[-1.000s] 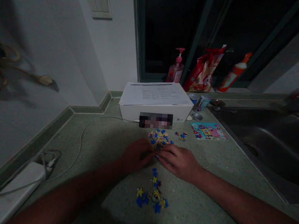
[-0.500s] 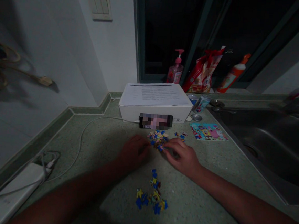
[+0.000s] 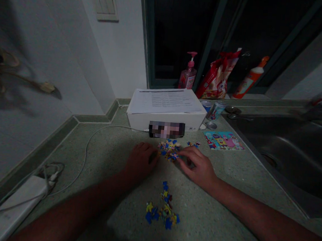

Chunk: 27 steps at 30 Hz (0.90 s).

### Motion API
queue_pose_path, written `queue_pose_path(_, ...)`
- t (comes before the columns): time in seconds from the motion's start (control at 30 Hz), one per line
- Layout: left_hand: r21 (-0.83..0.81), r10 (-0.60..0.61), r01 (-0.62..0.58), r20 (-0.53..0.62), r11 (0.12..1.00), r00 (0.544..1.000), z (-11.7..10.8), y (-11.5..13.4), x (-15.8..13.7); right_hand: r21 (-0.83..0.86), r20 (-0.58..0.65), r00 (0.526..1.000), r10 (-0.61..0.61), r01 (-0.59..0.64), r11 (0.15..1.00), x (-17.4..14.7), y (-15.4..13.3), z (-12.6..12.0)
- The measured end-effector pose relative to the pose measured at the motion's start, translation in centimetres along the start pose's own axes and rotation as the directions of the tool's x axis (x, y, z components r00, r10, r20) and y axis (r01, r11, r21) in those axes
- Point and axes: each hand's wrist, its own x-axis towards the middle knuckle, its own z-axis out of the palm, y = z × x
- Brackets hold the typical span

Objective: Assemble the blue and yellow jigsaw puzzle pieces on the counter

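Observation:
A small pile of jigsaw puzzle pieces, blue, yellow and pink, lies on the counter between my hands. At its left edge is my left hand, fingers loosely bent, a gap showing between thumb and forefinger and no piece visible there. From the right, my right hand pinches a puzzle piece at the pile's lower edge with thumb and forefinger. Nearer to me, a partly joined group of puzzle pieces forms an irregular shape. A few loose pieces lie beyond my right fingers.
A colourful cartoon picture card lies right of the pile, beside the sink. Behind stand a phone and a white box. A charging cable runs left to a power strip. Cans stand beside the box.
My left hand has drawn slightly left, away from the pile. My right hand stays at the pile's lower right edge. The view has shifted a little.

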Motion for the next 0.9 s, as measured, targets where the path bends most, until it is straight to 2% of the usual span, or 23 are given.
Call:
queue_pose_path(0.5,0.051,0.013,-0.014,0.03,0.999,0.999,-0.16,0.18,0.04,0.002,0.0,1.0,0.004,-0.004,1.0,0.04,0.04,-0.03)
queue_pose_path(0.9,0.051,0.024,-0.024,0.008,0.998,1.0,-0.12,0.27,0.03,-0.001,0.026,0.999,0.038,-0.038,0.999,-0.01,0.12,-0.21)
